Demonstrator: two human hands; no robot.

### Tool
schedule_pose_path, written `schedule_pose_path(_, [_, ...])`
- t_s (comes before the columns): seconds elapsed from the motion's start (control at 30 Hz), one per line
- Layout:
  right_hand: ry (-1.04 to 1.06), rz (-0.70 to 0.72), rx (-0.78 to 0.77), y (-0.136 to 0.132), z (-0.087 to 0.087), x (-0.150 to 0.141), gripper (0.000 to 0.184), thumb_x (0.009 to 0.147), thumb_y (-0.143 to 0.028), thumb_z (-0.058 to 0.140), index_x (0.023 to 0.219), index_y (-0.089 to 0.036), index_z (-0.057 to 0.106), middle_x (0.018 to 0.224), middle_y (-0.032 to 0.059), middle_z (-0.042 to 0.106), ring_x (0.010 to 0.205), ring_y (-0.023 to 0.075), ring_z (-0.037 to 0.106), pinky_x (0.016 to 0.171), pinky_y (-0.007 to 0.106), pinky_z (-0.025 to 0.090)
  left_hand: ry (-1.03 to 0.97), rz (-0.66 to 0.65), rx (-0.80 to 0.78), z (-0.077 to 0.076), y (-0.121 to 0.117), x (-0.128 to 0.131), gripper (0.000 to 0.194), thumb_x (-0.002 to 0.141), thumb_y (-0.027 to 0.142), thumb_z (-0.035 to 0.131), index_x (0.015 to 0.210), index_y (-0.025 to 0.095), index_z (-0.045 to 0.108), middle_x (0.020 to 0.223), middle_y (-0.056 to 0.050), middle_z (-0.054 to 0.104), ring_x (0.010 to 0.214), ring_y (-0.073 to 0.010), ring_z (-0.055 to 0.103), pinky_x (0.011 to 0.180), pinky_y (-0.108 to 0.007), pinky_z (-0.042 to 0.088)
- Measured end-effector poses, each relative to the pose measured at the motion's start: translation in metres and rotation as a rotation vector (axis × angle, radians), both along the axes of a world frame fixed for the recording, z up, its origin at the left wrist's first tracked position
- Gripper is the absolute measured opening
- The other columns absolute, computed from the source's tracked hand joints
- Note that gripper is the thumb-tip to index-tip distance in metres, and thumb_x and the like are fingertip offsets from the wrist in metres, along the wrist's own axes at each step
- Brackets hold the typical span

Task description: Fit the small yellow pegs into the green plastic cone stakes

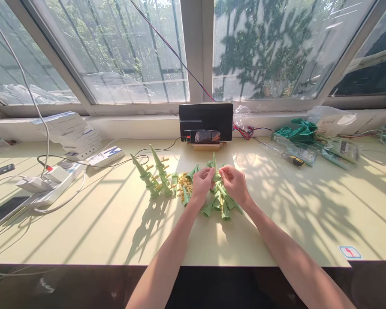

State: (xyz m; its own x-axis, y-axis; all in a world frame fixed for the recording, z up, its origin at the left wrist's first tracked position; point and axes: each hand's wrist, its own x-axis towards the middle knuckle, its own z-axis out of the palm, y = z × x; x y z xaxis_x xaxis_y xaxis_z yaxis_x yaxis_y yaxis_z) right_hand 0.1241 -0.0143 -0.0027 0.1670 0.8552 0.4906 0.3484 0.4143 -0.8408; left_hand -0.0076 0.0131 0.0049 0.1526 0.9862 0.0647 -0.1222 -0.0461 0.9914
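- Source: bright daylight enters through the windows (122,51) behind the black screen (206,116).
- Shadows: bar stripes left of the screen; leaf-pattern shade right; green cones (162,171) cast long shadows nearward.
- Glare: pale table (93,236) patches beside the screen.
- Distortion: outer window frames splay.
- Sharpness: fine detail soft.

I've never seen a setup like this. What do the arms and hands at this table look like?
They are a person's. The left hand and right hand wear no gloves. The left forearm and right forearm show no sleeves, watch or cables.
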Motion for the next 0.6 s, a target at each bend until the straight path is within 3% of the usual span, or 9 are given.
schedule_pose_path(0.17, [0.092,-0.008,-0.033,0.0004,0.002,-0.0011,0.024,0.088,-0.041,0.059,0.076,-0.021,0.058,0.06,-0.0028,0.054,0.05,0.0114,0.047,0.049,0.025,0.038,-0.008,-0.014,0.057,-0.001,0.0007,-0.0002,0.037,0.078,0.054,0.074,0.082,0.017,0.071,0.069,-0.001,0.063,0.048,-0.0094,0.054,0.042,-0.022,0.042])
schedule_pose_path(0.4, [0.424,0.095,-0.291,0.0032,0.005,0.001,0.03,0.079,-0.045,0.068,0.067,-0.023,0.052,0.048,-0.0061,0.047,0.038,0.0109,0.042,0.036,0.025,0.032,0.055,-0.003,0.177,-0.0049,0.0011,0.0011,0.037,0.08,0.053,0.073,0.09,0.017,0.074,0.079,-0.004,0.069,0.05,-0.0088,0.053,0.042,-0.022,0.045])
schedule_pose_path(0.6, [0.282,0.049,-0.18,0.0024,0.0022,-0.0001,0.031,0.083,-0.048,0.065,0.069,-0.022,0.055,0.05,-0.0052,0.048,0.041,0.0111,0.043,0.042,0.026,0.036,0.039,-0.005,0.061,-0.0003,-0.0007,0.0003,0.039,0.077,0.054,0.074,0.082,0.016,0.074,0.062,-0.001,0.061,0.045,-0.0095,0.051,0.041,-0.023,0.04])
